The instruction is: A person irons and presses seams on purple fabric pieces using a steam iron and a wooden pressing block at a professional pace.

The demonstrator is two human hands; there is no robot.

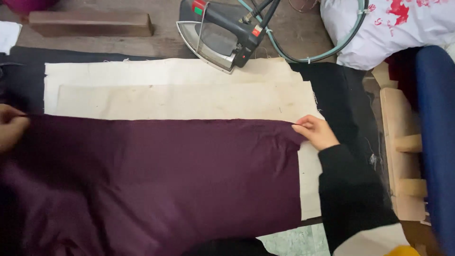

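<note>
A dark purple cloth [156,180] lies spread over the near half of the table [166,42], its straight far edge running from the left edge almost to the right. The left hand [12,128] is at the left edge, fingers curled together and pinching the far corner of the cloth. The right hand [316,132], in a black sleeve [350,189], grips the cloth's far right corner between thumb and bent fingers. Under the cloth sits a cream pressing pad [180,99], which shows bare along the far side and in a strip at the right. A grey steam iron [220,33] rests tilted at the far edge of the pad, with its hose [327,52] looping off to the right. A wooden block [90,23] lies at the far left corner, and a white bag with red marks [393,26] sits at the far right corner.
</note>
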